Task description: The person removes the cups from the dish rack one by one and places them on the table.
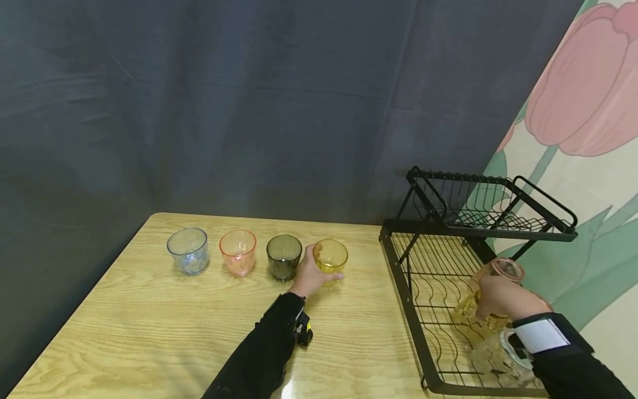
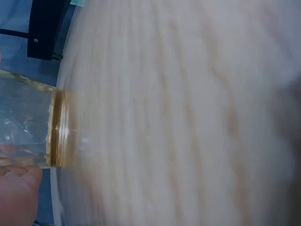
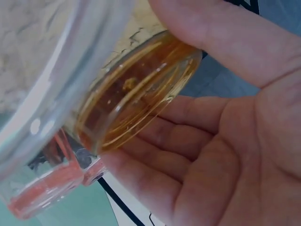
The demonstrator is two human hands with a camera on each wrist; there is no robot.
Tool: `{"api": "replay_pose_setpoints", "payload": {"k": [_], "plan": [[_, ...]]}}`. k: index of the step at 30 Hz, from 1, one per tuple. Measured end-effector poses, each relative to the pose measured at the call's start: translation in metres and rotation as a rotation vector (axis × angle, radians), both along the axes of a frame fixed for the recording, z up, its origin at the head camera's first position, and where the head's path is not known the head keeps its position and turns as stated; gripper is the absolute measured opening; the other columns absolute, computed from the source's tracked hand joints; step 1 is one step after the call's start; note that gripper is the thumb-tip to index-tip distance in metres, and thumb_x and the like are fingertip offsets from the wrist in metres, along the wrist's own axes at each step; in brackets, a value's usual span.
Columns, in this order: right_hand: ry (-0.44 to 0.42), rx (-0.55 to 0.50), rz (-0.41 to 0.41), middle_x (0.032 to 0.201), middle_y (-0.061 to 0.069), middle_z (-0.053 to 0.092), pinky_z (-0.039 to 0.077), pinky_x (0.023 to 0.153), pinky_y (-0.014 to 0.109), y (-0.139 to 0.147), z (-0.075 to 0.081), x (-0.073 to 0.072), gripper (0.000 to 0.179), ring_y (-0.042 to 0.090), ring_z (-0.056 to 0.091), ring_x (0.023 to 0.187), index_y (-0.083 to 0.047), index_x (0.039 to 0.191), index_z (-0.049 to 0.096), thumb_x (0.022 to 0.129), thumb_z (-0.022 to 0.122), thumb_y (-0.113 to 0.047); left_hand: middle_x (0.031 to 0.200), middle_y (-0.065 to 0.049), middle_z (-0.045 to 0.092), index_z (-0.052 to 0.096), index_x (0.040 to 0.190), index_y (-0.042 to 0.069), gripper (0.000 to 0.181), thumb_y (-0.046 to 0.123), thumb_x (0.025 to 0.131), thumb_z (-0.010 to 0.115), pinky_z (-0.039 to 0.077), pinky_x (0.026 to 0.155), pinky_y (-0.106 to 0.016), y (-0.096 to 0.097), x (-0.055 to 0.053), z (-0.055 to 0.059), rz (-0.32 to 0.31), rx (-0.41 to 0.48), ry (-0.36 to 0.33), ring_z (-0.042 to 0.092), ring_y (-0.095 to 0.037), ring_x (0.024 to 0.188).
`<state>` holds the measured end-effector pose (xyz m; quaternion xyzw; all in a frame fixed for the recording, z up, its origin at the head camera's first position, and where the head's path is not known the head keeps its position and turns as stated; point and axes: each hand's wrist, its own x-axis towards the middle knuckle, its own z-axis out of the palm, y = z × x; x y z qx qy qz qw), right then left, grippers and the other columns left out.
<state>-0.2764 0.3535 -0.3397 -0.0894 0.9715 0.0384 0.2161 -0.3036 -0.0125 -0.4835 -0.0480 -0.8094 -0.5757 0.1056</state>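
My left hand [image 1: 309,277] grips a yellow glass [image 1: 331,256] standing upright at the right end of a row on the table. Its thumb lies across the front of the glass, and the fingers go behind its left side. In the left wrist view, the base of this glass [image 2: 59,127] is down at the tabletop. Over the dish rack [image 1: 428,343], my right hand [image 1: 510,299] holds another yellow glass [image 1: 464,311]. The right wrist view shows thumb and fingers around the thick amber base [image 3: 141,94] of that glass.
A smoky grey glass [image 1: 284,257], an orange-pink glass [image 1: 238,254] and a blue glass [image 1: 188,252] stand left of my left hand. In the rack are a pinkish glass [image 1: 509,269] behind my right hand and a clear glass [image 1: 498,363] in front. An upper shelf [image 1: 498,221] overhangs the rack's back.
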Motion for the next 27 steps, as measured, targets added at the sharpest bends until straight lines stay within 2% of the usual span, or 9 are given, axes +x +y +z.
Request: {"api": "replay_pose_setpoints", "payload": {"k": [5,10,12,14,17,19,22,24,27], "plan": [[-0.003,-0.038,0.008,0.074,0.007,0.055,0.045,0.059,0.034,0.004,-0.001,0.001,0.029,0.019,0.049,0.066,0.001,0.077,0.057,0.073,0.078,-0.019,0.137,-0.028,0.043,0.022,0.137,0.005,0.103,0.024,0.061,0.088,0.043,0.102,-0.052,0.0,0.002,0.001,-0.016,0.042,0.006,0.047,-0.038,0.123],[0.024,-0.084,0.024,0.072,0.005,0.056,0.044,0.057,0.033,0.008,-0.002,0.004,0.03,0.018,0.049,0.064,0.0,0.076,0.059,0.072,0.078,-0.022,0.15,-0.023,0.028,0.013,0.145,0.011,0.113,0.022,0.061,0.087,0.035,0.11,-0.051,-0.002,0.005,0.006,-0.041,0.058,0.0,0.033,-0.036,0.135],[0.04,-0.108,0.028,0.075,0.007,0.058,0.044,0.057,0.034,0.009,-0.001,0.007,0.033,0.019,0.05,0.065,0.001,0.08,0.06,0.073,0.078,-0.026,0.152,-0.023,0.023,0.011,0.147,0.012,0.114,0.023,0.063,0.086,0.033,0.111,-0.052,-0.003,0.007,0.011,-0.052,0.047,0.014,0.029,-0.037,0.137],[0.064,-0.142,0.029,0.085,0.018,0.064,0.049,0.059,0.037,0.01,0.003,0.011,0.047,0.024,0.056,0.072,0.008,0.092,0.061,0.073,0.078,-0.031,0.153,-0.023,0.021,0.009,0.148,0.014,0.113,0.026,0.065,0.085,0.033,0.111,-0.054,-0.003,0.009,0.017,-0.063,0.029,0.021,0.027,-0.037,0.138],[0.127,-0.204,0.053,0.103,0.033,0.062,0.055,0.068,0.047,0.008,0.012,0.02,0.069,0.041,0.06,0.087,0.014,0.11,0.057,0.072,0.077,-0.04,0.155,-0.018,0.02,0.008,0.15,0.017,0.112,0.032,0.068,0.083,0.032,0.111,-0.054,-0.002,0.016,0.029,-0.072,-0.004,0.025,0.026,-0.035,0.139],[0.182,-0.249,0.092,0.111,0.038,0.059,0.055,0.071,0.053,0.004,0.019,0.026,0.079,0.048,0.058,0.095,0.016,0.118,0.053,0.072,0.075,-0.045,0.157,-0.014,0.019,0.008,0.15,0.019,0.11,0.035,0.07,0.081,0.031,0.112,-0.053,-0.001,0.021,0.038,-0.076,-0.01,0.035,0.023,-0.031,0.141],[0.231,-0.35,0.133,0.114,0.037,0.059,0.054,0.075,0.058,-0.006,0.029,0.036,0.079,0.049,0.057,0.099,0.012,0.123,0.052,0.077,0.07,-0.049,0.157,-0.009,0.02,0.01,0.15,0.021,0.106,0.04,0.072,0.078,0.028,0.113,-0.053,0.0,0.029,0.054,-0.084,0.008,0.083,0.021,-0.028,0.142],[0.23,-0.473,0.141,0.118,0.035,0.059,0.054,0.078,0.058,-0.015,0.035,0.042,0.073,0.048,0.057,0.102,0.009,0.126,0.05,0.081,0.067,-0.046,0.157,-0.006,0.021,0.012,0.15,0.023,0.103,0.044,0.073,0.076,0.027,0.114,-0.054,0.0,0.036,0.065,-0.094,0.027,0.117,0.02,-0.026,0.142],[0.181,-0.678,0.105,0.131,0.036,0.05,0.051,0.088,0.06,-0.03,0.042,0.051,0.068,0.05,0.05,0.115,0.006,0.136,0.042,0.088,0.063,-0.038,0.158,-0.004,0.02,0.011,0.151,0.021,0.098,0.04,0.077,0.074,0.023,0.116,-0.052,0.001,0.057,0.094,-0.165,0.076,0.124,0.018,-0.024,0.143]]}}
